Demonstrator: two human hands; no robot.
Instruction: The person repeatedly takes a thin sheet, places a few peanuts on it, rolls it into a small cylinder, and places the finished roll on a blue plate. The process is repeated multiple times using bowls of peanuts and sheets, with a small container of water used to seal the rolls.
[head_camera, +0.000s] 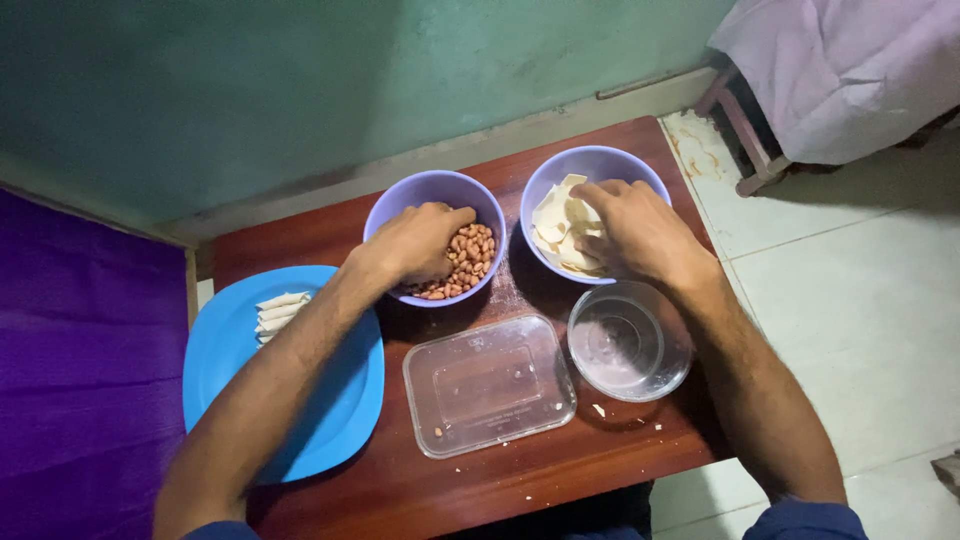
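My left hand (415, 243) reaches into a purple bowl (402, 197), fingers curled down into a heap of brown peanuts (471, 262). My right hand (637, 230) lies in a second purple bowl (596, 160) to the right, fingers resting on pale flat wrapper pieces (556, 228). Whether either hand has closed on anything is hidden by the fingers. A blue plate (340, 400) at the left holds a few pale rolled pieces (279, 312).
A clear rectangular plastic lid or tray (488, 384) and a clear round glass bowl (628, 342) sit in front of the purple bowls on the small brown wooden table (480, 490). Purple cloth hangs at the left, a green wall behind, tiled floor at the right.
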